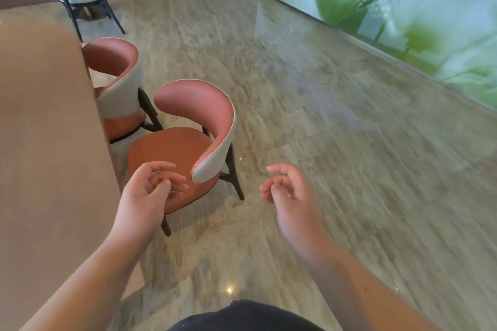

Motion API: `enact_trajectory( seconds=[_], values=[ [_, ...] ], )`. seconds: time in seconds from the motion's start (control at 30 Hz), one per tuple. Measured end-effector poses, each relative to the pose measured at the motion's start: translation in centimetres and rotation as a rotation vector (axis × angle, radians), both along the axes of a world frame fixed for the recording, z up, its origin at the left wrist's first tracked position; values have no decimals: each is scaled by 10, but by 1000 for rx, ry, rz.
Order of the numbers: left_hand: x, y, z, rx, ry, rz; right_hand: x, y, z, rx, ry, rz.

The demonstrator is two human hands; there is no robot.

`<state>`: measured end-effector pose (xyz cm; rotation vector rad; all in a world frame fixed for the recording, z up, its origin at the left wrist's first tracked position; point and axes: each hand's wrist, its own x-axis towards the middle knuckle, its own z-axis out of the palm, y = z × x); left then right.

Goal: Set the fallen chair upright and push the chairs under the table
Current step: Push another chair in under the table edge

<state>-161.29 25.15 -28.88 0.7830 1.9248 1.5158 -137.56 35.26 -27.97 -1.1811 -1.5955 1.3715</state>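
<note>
The near armchair [185, 148] stands upright, clear of the surface [48, 142], at about eleven o'clock from the person. The left hand [150, 191] hovers over its seat, nearer than the right hand [287, 191]; both have fingers loosely curled, holding nothing.

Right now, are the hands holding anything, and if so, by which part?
Nothing is held. The left hand hangs half-curled in front of the near chair, empty, and the right hand is loosely curled over the bare floor, also empty.

Left hand [150, 191], right hand [286, 187] outstretched (fingers loosely curled), empty.
</note>
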Motion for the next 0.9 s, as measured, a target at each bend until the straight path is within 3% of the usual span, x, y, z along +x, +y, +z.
enact_trajectory(
  seconds=[0.33,0.63,0.9],
  values=[
    [11,176,-12,-82,8,170,-1,203,-26,-7,56,76],
    [37,297,-27,-97,-84,601,-47,392,-37,-27,-6,537],
    [30,311,-50,-93,-178,920,-150,459,-48,-102,3,891]
  ],
)
